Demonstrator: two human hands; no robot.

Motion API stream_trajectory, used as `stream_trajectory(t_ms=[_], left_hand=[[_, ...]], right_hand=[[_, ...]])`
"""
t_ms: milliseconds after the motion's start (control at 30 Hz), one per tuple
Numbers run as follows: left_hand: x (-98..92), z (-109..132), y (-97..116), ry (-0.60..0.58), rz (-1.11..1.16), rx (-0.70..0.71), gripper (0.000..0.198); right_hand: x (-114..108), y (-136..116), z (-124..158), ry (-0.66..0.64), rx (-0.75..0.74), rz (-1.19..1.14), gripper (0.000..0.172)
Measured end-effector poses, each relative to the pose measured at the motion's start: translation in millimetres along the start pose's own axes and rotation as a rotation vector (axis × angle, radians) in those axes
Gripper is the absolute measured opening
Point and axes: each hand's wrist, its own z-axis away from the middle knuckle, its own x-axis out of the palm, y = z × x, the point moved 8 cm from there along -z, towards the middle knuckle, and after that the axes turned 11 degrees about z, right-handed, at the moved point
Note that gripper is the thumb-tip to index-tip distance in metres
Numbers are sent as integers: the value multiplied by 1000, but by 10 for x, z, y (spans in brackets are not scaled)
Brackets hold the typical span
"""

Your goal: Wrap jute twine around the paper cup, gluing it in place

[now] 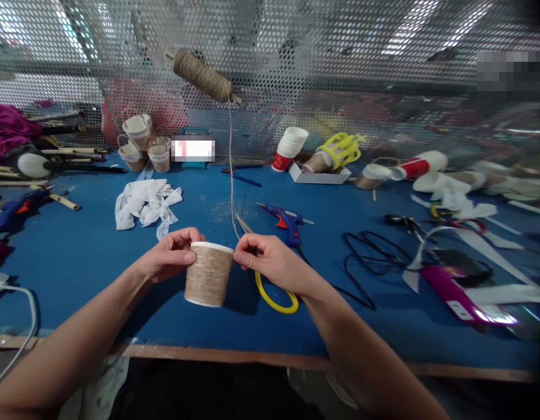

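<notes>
A paper cup wrapped in brown twine [208,274] hangs above the blue table, its white rim uppermost. My left hand [176,254] grips the cup at the left of its rim, thumb on the outside. With thumb and fingers pinched, my right hand [263,256] holds the twine [232,169] close to the cup's right rim. That strand runs up to a twine spool [202,76] mounted on the mesh. Scissors with yellow handles [276,297] lie on the table, partly hidden under my right hand.
A blue glue gun [288,221] lies beyond my right hand, its black cable [361,280] looping rightward. White lace [147,201] is heaped at left. Wrapped cups [140,143], stacked paper cups [289,149] and a perforated metal screen [261,58] line the back.
</notes>
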Motion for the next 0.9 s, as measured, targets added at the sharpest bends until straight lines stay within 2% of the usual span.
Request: stream_trajectory(t_ms=[133,267,400,633,767,900], left_hand=[[39,12,-6,-24,14,-10,24],[47,14,-18,-27,31,-9,23],[42,-2,47,-57,-34,43,18],[-7,-19,73,-15,-464,73,29],[108,-10,150,2,-825,258,22],[270,16,177,-26,-1065,402,15]], right_hand=[[32,11,-9,-16,4,-121,15],[106,-14,-13,-86,-33,-232,19],[114,-33,4,-116,-60,-229,10],[69,-19,17,-125,-6,-41,11],[121,-3,-1,-122,10,115,12],[173,-34,-18,-88,-41,255,11]])
